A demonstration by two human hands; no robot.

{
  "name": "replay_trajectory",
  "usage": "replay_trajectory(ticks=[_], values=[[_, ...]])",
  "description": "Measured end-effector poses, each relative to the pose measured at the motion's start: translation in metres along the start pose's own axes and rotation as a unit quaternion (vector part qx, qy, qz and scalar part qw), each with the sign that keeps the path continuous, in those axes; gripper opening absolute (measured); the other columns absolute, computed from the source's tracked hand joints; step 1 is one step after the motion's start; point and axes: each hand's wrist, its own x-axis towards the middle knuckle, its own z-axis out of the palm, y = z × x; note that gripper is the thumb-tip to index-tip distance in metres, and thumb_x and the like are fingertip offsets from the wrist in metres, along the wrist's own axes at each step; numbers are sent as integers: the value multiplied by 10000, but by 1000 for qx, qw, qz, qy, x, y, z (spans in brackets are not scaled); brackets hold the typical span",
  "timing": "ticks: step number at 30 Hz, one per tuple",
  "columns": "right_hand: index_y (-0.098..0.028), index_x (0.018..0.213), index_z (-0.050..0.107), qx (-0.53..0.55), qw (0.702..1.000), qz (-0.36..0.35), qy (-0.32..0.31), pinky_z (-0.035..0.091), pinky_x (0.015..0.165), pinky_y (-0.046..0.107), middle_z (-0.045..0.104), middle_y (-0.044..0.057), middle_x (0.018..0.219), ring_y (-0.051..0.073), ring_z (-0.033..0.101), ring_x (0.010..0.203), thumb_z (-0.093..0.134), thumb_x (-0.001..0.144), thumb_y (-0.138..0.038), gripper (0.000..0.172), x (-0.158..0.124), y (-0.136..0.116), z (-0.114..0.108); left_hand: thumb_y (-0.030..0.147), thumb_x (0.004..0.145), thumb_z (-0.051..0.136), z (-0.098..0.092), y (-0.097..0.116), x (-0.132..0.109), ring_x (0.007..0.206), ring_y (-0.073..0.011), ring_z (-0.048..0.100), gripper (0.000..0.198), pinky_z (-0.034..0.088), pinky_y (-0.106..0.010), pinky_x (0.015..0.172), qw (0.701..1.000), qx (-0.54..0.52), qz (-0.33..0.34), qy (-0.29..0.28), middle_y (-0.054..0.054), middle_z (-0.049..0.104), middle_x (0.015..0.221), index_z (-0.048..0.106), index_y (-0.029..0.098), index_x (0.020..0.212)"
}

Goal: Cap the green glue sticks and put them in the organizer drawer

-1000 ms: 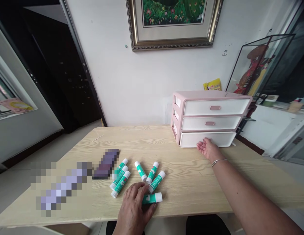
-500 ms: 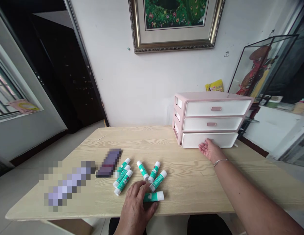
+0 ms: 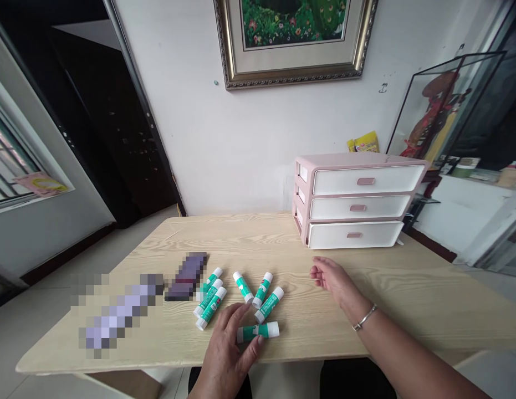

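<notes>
Several green-and-white glue sticks (image 3: 264, 290) lie scattered near the front of a light wooden table (image 3: 407, 288). My left hand (image 3: 228, 346) rests at the front edge, fingers and thumb around the nearest glue stick (image 3: 260, 331), which lies flat. My right hand (image 3: 330, 280) hovers over the table middle, fingers loosely apart, holding nothing, with a bracelet on its wrist. A pink three-drawer organiser (image 3: 357, 202) with white drawers stands at the back right, all drawers closed.
A dark flat object (image 3: 186, 276) lies left of the glue sticks, beside a blurred patch. A framed picture (image 3: 293, 39) hangs on the wall. A glass case (image 3: 440, 111) stands at the right, a dark doorway at the left.
My right hand has drawn back from the bottom drawer toward the glue sticks. The drawer front now shows whole. My left hand stays on the nearest glue stick.
</notes>
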Motion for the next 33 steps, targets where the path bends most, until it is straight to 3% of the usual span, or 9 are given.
replay_trajectory(ticks=[5, 11, 14, 17, 19, 22, 26, 33], values=[[-190, 1026, 685, -44, 996, -25, -72, 424, 370, 174, 648, -35, 570, 132, 610, 462, 704, 743, -89, 301, -37, 1, 17, 433, 962, 610, -5, -2, 2, 1294, -321, 596, 450, 595, -480, 957, 998, -31, -52, 21, -140, 626, 1384, 582, 264, 1378], [-174, 1116, 683, -49, 994, -44, -84, 404, 362, 183, 648, -45, 562, 143, 606, 460, 715, 706, -94, 419, -47, 12, 22, 484, 950, 604, -12, 2, 5, 1228, -333, 627, 456, 625, -329, 616, 989, -86, -120, 19, -151, 600, 1415, 608, 265, 1350], [-189, 1100, 669, -24, 998, -45, -48, 439, 404, 183, 666, -35, 609, 135, 625, 488, 722, 746, -123, 365, -27, 12, 13, 461, 936, 636, -7, -6, 2, 1240, -326, 623, 454, 644, -386, 743, 992, -81, -99, 20, -144, 615, 1394, 612, 265, 1345], [-198, 1007, 650, 8, 999, -40, 6, 493, 468, 195, 671, -26, 664, 125, 646, 521, 715, 833, -196, 186, 6, 1, -2, 443, 929, 652, 0, -14, -1, 1248, -317, 627, 465, 601, -482, 942, 996, -61, -70, 16, -140, 634, 1374, 609, 256, 1353], [-182, 982, 640, 27, 998, -33, 47, 521, 510, 213, 669, -18, 717, 123, 656, 563, 686, 909, -261, 116, 29, -10, -13, 452, 919, 664, 4, -16, -1, 1248, -322, 634, 479, 576, -507, 990, 996, -54, -65, 11, -151, 648, 1356, 619, 235, 1344], [-147, 1091, 648, 51, 993, -19, 105, 576, 630, 272, 691, 28, 932, 134, 671, 720, 629, 993, -343, 220, 60, -30, -27, 468, 907, 670, 5, -14, 1, 1240, -327, 647, 481, 579, -505, 992, 997, -50, -65, 16, -153, 668, 1330, 639, 224, 1321], [-166, 1257, 621, 76, 985, -11, 156, 600, 815, 387, 662, 86, 1204, 201, 681, 969, 626, 999, -365, 326, 87, -56, -37, 481, 896, 676, 5, -12, 1, 1225, -328, 662, 486, 603, -485, 955, 997, -40, -65, 19, -141, 684, 1312, 647, 230, 1312], [-174, 1291, 610, 90, 977, -4, 192, 588, 876, 431, 642, 98, 1270, 228, 669, 1047, 635, 993, -361, 353, 108, -70, -43, 450, 905, 666, 8, -15, 0, 1235, -314, 656, 495, 591, -475, 984, 998, -13, -59, -4, -157, 665, 1327, 631, 210, 1337]])
